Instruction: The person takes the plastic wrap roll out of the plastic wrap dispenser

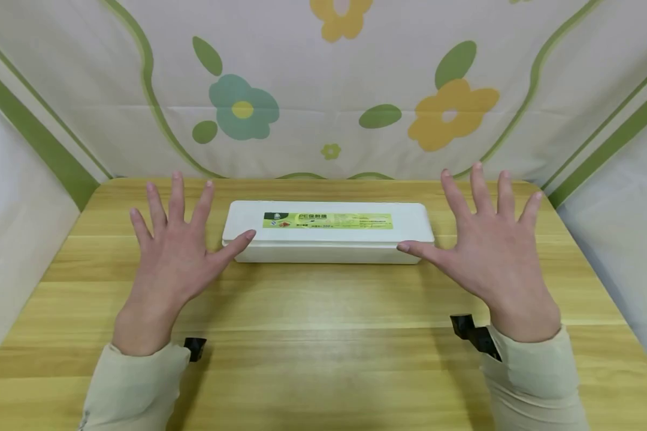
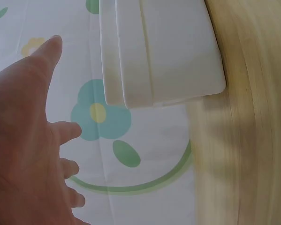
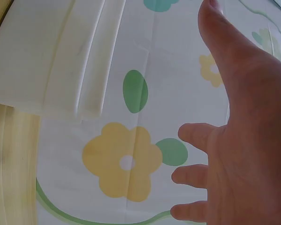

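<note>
A long white plastic-wrap box (image 1: 329, 252) with a green-and-yellow label (image 1: 327, 221) lies lengthwise across the table, its lid down. My left hand (image 1: 175, 257) hovers at its left end, fingers spread and palm down, the thumb overlapping the box's corner in the head view. On the other end, my right hand (image 1: 496, 257) is held the same way, its thumb over the right front corner in that view. Neither hand holds anything. The left wrist view shows the box's white end (image 2: 178, 51) apart from the left thumb; in the right wrist view the box (image 3: 41, 56) stands apart from the right hand.
The wooden table (image 1: 323, 347) extends under both forearms. Behind it hangs a white cloth (image 1: 302, 72) printed with flowers and leaves, and pale cloth walls (image 1: 16, 197) rise at both sides. Black wrist mounts (image 1: 195, 348) sit at the cuffs.
</note>
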A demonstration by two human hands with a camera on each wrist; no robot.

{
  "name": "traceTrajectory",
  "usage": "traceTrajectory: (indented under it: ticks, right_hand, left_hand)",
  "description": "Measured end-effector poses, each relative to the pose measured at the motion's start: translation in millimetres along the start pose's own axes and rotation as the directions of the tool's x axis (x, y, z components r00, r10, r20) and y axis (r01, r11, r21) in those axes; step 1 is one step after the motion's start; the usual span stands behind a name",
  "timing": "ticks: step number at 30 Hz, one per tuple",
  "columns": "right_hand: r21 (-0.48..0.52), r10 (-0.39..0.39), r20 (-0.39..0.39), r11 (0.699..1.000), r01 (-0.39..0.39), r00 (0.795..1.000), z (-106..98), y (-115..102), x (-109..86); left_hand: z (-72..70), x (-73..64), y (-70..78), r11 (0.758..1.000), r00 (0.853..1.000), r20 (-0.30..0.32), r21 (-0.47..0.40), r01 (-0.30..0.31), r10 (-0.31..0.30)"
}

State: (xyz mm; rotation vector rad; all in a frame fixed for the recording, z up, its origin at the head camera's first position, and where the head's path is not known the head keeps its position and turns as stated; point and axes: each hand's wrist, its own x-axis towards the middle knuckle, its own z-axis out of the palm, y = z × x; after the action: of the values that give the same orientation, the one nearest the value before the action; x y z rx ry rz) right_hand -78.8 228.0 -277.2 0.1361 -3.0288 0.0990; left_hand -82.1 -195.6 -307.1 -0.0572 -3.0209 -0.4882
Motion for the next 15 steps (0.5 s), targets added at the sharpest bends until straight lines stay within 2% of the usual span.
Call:
traceTrajectory:
  ticks: [15]
  right_hand:
    - [0.010,0.016,0.002,1.000,-0.016,1.000,-1.8,4.6,-1.5]
  left_hand:
    - [0.7,2.3,5.4,1.000,1.000,0.014,-0.008,-0.016,0.016]
